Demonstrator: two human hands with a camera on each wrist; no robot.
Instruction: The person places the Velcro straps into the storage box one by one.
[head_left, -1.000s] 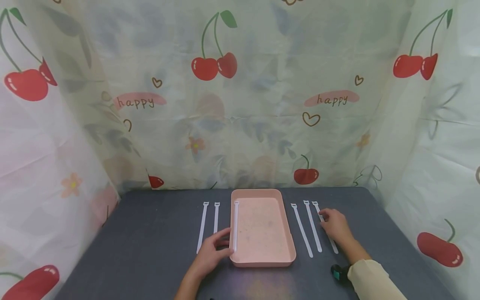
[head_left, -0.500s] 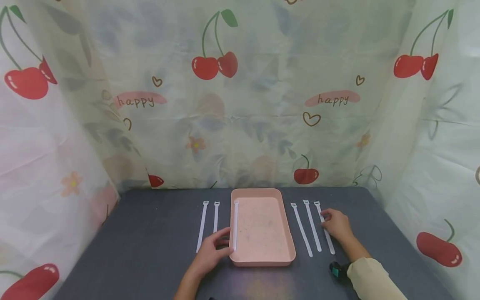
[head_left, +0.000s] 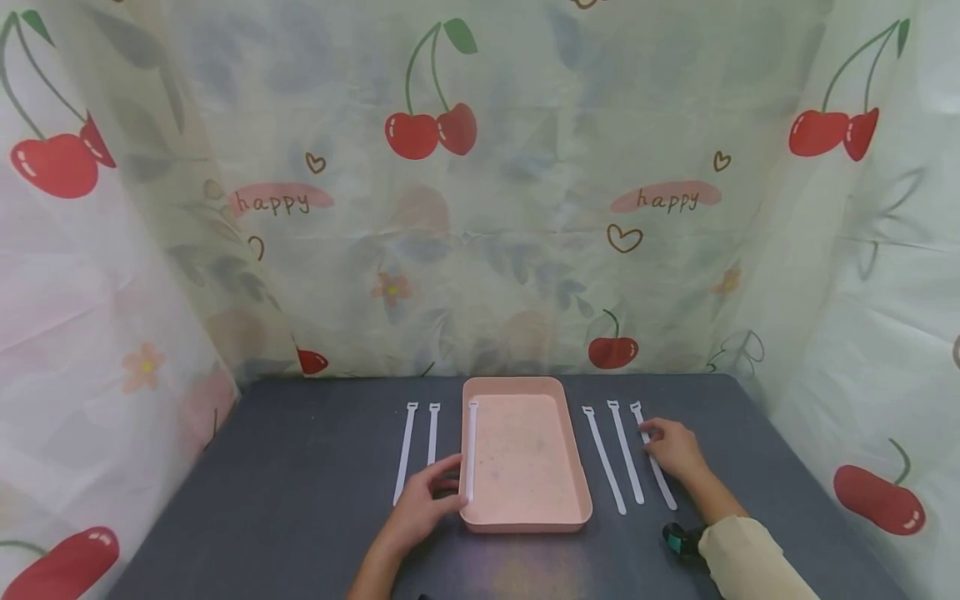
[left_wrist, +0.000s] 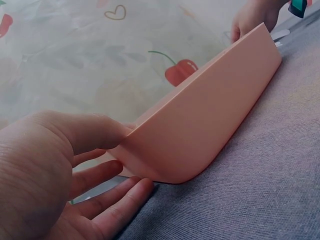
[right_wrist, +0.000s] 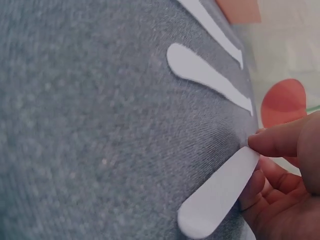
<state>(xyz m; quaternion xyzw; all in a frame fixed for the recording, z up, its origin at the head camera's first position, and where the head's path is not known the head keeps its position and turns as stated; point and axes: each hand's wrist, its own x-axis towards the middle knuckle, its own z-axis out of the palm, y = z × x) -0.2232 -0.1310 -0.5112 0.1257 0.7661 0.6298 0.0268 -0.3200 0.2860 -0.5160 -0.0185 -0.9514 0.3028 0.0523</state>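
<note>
At the right of the table my right hand (head_left: 675, 450) pinches a flat white cable tie (head_left: 662, 483) between thumb and fingers. Its rounded end (right_wrist: 210, 205) sticks out below the fingers in the right wrist view, lying close over the cloth. Two similar cable ties lie to its left, one nearer the tray (head_left: 606, 462) and one in between (head_left: 627, 458). My left hand (head_left: 420, 504) holds the near left corner of the pink tray (head_left: 525, 528), thumb at the rim and fingers along the outside. One white cable tie (head_left: 472, 454) lies lengthwise inside, by the left wall.
Left of the tray lie two more white cable ties, an outer one (head_left: 403, 454) and an inner one (head_left: 433, 433) partly hidden by my left hand. A dark grey cloth (head_left: 315, 467) covers the table. Cherry-printed curtains (head_left: 510, 275) enclose the back and sides.
The slotted end of the cable tie in my right hand has shifted slightly right, and its lower end swung left, then back right. My left hand and the tray stay put.
</note>
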